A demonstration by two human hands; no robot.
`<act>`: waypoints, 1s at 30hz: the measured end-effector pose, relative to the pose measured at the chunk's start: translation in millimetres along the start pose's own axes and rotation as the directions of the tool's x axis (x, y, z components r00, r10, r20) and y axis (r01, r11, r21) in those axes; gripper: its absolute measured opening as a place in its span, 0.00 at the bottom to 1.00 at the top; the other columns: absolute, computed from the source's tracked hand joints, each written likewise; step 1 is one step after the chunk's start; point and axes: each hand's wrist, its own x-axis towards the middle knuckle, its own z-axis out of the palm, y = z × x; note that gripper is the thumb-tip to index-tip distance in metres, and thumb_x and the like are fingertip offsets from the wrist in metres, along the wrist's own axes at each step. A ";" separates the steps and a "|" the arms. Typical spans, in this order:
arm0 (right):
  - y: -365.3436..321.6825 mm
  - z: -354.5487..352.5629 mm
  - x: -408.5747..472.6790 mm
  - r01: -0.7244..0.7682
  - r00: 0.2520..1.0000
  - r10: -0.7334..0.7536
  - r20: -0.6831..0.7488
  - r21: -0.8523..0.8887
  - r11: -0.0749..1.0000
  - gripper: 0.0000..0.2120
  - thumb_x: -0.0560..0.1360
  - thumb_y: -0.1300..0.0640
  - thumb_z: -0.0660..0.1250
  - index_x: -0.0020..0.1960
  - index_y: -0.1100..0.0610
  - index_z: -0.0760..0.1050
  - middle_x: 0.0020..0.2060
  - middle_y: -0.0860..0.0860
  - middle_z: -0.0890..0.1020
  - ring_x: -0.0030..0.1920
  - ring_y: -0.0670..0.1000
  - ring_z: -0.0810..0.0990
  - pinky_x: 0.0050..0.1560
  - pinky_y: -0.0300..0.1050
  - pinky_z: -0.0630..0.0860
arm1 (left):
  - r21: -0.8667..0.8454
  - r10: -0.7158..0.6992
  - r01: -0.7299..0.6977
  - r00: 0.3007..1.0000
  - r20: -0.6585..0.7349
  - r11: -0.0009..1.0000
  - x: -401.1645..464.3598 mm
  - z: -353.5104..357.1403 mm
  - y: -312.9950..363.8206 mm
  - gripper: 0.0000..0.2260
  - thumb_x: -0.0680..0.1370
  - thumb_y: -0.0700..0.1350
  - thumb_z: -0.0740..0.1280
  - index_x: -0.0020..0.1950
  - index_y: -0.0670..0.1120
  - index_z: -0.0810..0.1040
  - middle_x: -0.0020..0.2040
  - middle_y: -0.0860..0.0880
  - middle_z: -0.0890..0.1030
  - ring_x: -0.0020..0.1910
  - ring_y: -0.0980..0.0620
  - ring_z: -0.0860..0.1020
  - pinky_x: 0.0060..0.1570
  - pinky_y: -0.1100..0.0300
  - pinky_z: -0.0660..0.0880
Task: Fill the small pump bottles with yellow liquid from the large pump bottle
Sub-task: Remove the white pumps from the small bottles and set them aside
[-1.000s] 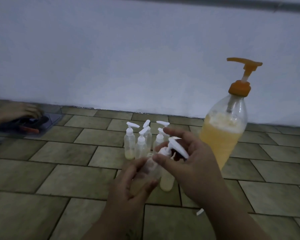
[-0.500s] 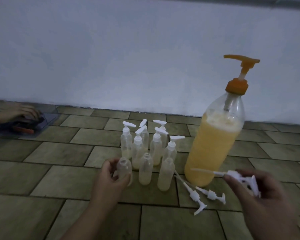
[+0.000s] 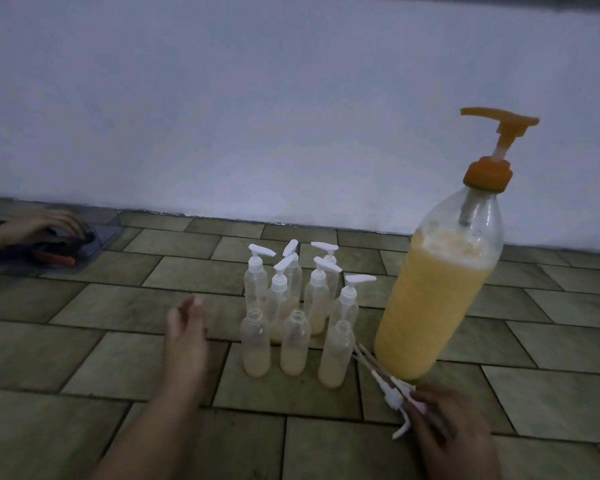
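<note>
Two hands | left hand [image 3: 184, 327] spread, empty | right hand [image 3: 444, 427] fingers on loose pump heads [image 3: 394, 393]

The right hand [image 3: 454, 434] lies over the white pump heads [image 3: 394, 393] on the floor, hiding their far ends, so their number cannot be told, nor whether the fingers hold one. The rear small bottles [image 3: 293, 271] overlap, their fill levels unclear. At the left edge another person's hand [image 3: 39, 225] is cut off, resting on a dark, blurred tray [image 3: 97, 237].
</note>
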 end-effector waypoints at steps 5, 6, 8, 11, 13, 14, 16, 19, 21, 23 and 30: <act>-9.6 -10.0 5.0 -0.060 0.998 0.060 0.006 0.096 0.994 0.25 0.79 0.37 0.53 0.44 0.53 0.81 0.35 0.52 0.83 0.39 0.46 0.75 0.44 0.35 0.69 | 0.332 -0.176 0.055 0.921 0.347 0.942 47.6 23.7 21.2 0.23 0.75 0.38 0.69 0.68 0.43 0.68 0.60 0.51 0.76 0.57 0.52 0.75 0.51 0.60 0.70; -13.4 -12.2 6.1 -0.020 1.000 0.019 0.009 0.048 0.999 0.29 0.79 0.38 0.51 0.42 0.58 0.81 0.34 0.54 0.82 0.38 0.48 0.76 0.43 0.37 0.69 | 0.342 -0.196 0.053 0.896 0.399 0.938 49.6 29.3 22.8 0.22 0.74 0.37 0.69 0.67 0.43 0.70 0.59 0.50 0.77 0.55 0.52 0.77 0.50 0.60 0.72; -23.3 -16.3 12.0 -0.035 0.998 0.038 -0.049 0.051 0.998 0.31 0.79 0.37 0.51 0.43 0.61 0.80 0.35 0.55 0.81 0.37 0.48 0.77 0.45 0.32 0.67 | 0.362 -0.197 0.030 0.878 0.435 0.932 50.5 39.7 24.3 0.17 0.75 0.39 0.69 0.62 0.43 0.72 0.55 0.51 0.78 0.50 0.55 0.77 0.44 0.62 0.73; -30.6 -19.6 16.0 -0.050 0.995 0.058 -0.082 0.096 0.994 0.29 0.79 0.39 0.53 0.44 0.62 0.80 0.35 0.54 0.80 0.40 0.46 0.74 0.46 0.28 0.66 | 0.382 -0.176 0.018 0.907 0.383 0.924 53.5 48.1 20.9 0.16 0.75 0.42 0.69 0.62 0.44 0.72 0.57 0.48 0.78 0.52 0.52 0.77 0.48 0.58 0.73; -38.0 -22.1 19.2 -0.028 0.991 0.044 -0.128 0.128 0.991 0.26 0.79 0.41 0.55 0.44 0.62 0.79 0.35 0.52 0.79 0.40 0.43 0.73 0.46 0.27 0.66 | 0.382 -0.154 0.022 0.936 0.317 0.924 54.4 45.1 19.0 0.18 0.75 0.46 0.69 0.63 0.44 0.72 0.58 0.48 0.78 0.54 0.50 0.77 0.52 0.53 0.75; -42.4 -23.0 21.8 -0.010 0.987 0.030 -0.161 0.127 0.992 0.24 0.78 0.42 0.56 0.45 0.61 0.79 0.35 0.51 0.78 0.40 0.42 0.73 0.47 0.27 0.66 | 0.357 -0.140 0.033 0.950 0.279 0.934 53.2 40.9 20.8 0.19 0.75 0.49 0.69 0.63 0.45 0.73 0.58 0.47 0.79 0.54 0.49 0.77 0.52 0.52 0.75; -58.7 -29.2 29.4 -0.015 0.977 0.045 -0.209 0.142 0.990 0.14 0.76 0.47 0.61 0.47 0.58 0.77 0.36 0.50 0.78 0.40 0.41 0.72 0.44 0.29 0.68 | 0.233 -0.053 0.005 0.978 0.201 0.973 46.5 30.3 32.3 0.19 0.75 0.52 0.68 0.62 0.45 0.74 0.58 0.47 0.79 0.55 0.49 0.78 0.51 0.54 0.73; -96.3 -43.5 52.8 -0.097 0.972 0.144 -0.186 0.240 0.966 0.06 0.73 0.46 0.62 0.48 0.46 0.75 0.35 0.43 0.79 0.38 0.40 0.75 0.35 0.32 0.70 | 0.010 0.150 -0.152 0.983 0.110 0.988 23.9 16.0 64.9 0.17 0.70 0.56 0.70 0.55 0.49 0.78 0.53 0.50 0.81 0.54 0.50 0.79 0.49 0.56 0.74; -129.6 -54.0 77.8 -0.210 0.967 0.252 -0.045 0.422 0.882 0.06 0.73 0.42 0.67 0.46 0.42 0.77 0.36 0.44 0.81 0.39 0.41 0.78 0.35 0.29 0.72 | -0.029 0.248 -0.246 0.959 0.138 0.969 -0.7 15.3 89.8 0.23 0.65 0.59 0.71 0.55 0.50 0.78 0.50 0.51 0.82 0.50 0.53 0.80 0.47 0.58 0.76; -160.6 -61.3 104.2 -0.349 0.936 0.299 0.188 0.612 0.710 0.12 0.66 0.41 0.68 0.48 0.43 0.80 0.41 0.40 0.83 0.43 0.40 0.80 0.38 0.27 0.74 | -0.017 0.317 -0.319 0.928 0.196 0.947 -25.5 19.7 106.0 0.27 0.63 0.58 0.71 0.59 0.49 0.78 0.48 0.53 0.82 0.46 0.58 0.79 0.41 0.67 0.74; -206.6 -55.3 135.8 -0.466 0.873 0.427 0.237 0.663 0.585 0.13 0.62 0.51 0.79 0.44 0.52 0.82 0.37 0.47 0.84 0.39 0.45 0.83 0.39 0.35 0.79 | 0.134 0.488 -0.540 0.823 0.291 0.831 -82.4 37.9 114.9 0.17 0.67 0.58 0.68 0.54 0.65 0.72 0.47 0.60 0.78 0.46 0.67 0.75 0.41 0.77 0.70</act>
